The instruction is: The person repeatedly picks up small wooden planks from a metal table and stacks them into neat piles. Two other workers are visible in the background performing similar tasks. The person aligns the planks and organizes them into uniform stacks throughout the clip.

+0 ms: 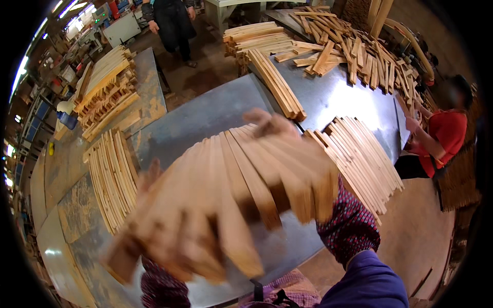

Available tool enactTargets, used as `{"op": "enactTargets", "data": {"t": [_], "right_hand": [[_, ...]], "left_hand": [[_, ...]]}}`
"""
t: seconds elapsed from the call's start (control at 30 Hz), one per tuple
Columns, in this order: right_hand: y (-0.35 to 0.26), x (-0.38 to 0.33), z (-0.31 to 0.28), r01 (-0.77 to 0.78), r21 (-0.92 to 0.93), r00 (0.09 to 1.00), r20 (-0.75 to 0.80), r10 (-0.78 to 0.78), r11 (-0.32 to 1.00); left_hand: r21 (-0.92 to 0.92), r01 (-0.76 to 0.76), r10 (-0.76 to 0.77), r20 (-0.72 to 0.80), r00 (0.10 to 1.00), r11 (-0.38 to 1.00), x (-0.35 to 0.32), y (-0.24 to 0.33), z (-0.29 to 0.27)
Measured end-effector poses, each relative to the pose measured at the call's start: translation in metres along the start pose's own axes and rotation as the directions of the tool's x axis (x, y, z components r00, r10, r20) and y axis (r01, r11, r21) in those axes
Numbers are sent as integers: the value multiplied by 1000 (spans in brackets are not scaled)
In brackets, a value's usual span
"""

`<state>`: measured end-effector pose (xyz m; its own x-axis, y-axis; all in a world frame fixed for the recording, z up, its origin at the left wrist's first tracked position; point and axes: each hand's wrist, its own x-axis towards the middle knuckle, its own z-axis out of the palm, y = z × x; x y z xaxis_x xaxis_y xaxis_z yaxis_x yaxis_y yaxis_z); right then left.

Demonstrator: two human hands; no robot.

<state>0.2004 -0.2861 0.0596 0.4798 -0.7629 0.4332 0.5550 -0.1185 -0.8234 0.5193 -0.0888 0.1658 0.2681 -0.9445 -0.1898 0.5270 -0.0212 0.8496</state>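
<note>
A fanned bundle of wooden strips (231, 179) hangs over the metal table in front of me, smeared by motion. My left hand (149, 176) grips its left side, with only the fingers showing past the wood. At the far right end of the bundle, my right hand (273, 124) is wrapped around the strips, its palm mostly hidden. Patterned sleeve covers show on both wrists. Just right of the bundle lies a neat row of strips (357, 159), and another row of strips (112, 174) lies to its left.
The metal table (200, 110) runs under the bundle. Stacked strips (105, 92) stand at the far left, a blue bottle (67, 119) beside them. A jumbled heap of strips (359, 51) covers the far right. A person in red (446, 136) works there; another person (172, 23) stands beyond.
</note>
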Motion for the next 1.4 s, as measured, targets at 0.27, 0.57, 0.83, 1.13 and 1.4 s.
{"op": "enactTargets", "data": {"t": [0.27, 0.57, 0.83, 1.13, 1.4], "right_hand": [[63, -135, 3, -191, -521, 981, -141, 137, 832], [88, -170, 1, -266, -640, 961, -237, 145, 721], [71, -179, 33, -462, -775, 881, -458, 120, 432], [53, -185, 157, -574, -422, 781, -540, 314, 702], [84, -142, 195, -782, -424, 620, -454, 640, 456]], "left_hand": [[149, 145, -140, -47, 989, 978, -22, -154, -78], [715, 61, -11, -75, 997, 696, -19, -229, -132], [987, 68, -76, -57, 995, 145, -34, -195, -127], [810, 335, -207, -267, 941, 481, -106, -186, -93], [861, 205, -156, -148, 977, 465, -99, -186, -129]]}}
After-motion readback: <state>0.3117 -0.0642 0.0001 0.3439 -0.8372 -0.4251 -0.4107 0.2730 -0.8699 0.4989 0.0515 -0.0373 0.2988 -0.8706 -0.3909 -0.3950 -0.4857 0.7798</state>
